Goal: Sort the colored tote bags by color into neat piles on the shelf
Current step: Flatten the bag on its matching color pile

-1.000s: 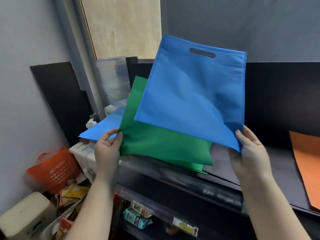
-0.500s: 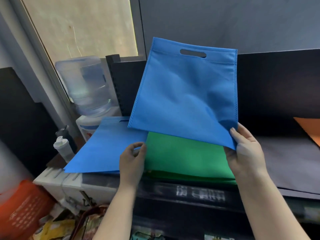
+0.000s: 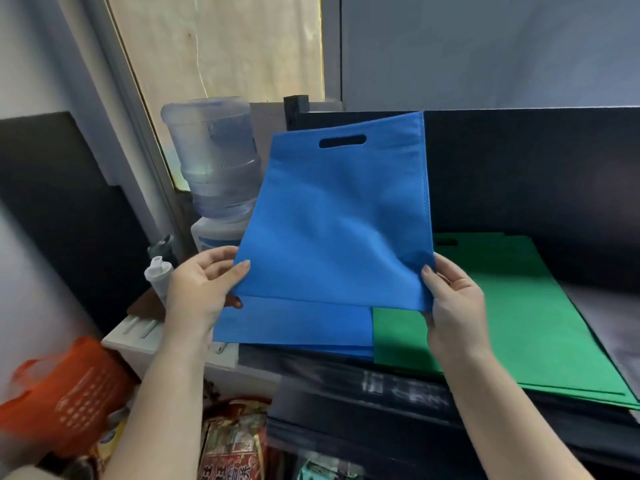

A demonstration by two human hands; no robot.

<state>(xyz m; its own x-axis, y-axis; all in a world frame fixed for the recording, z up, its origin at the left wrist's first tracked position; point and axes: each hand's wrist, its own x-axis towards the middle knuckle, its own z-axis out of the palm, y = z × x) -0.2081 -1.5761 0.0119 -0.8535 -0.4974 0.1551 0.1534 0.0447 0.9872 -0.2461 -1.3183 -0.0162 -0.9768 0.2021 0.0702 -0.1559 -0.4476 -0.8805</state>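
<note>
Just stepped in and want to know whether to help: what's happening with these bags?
A person is sorting tote bags by color. Both hands, left hand and right hand, hold a blue tote bag by its bottom corners, raised above the blue pile on the shelf. The green pile lies right beside the blue one. This bag is not yet laid down.

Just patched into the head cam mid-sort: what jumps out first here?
A blue tote bag fills the centre, held up by its lower corners in the left hand and right hand. Below it lies a blue pile, with a green pile beside it on the black shelf.
</note>
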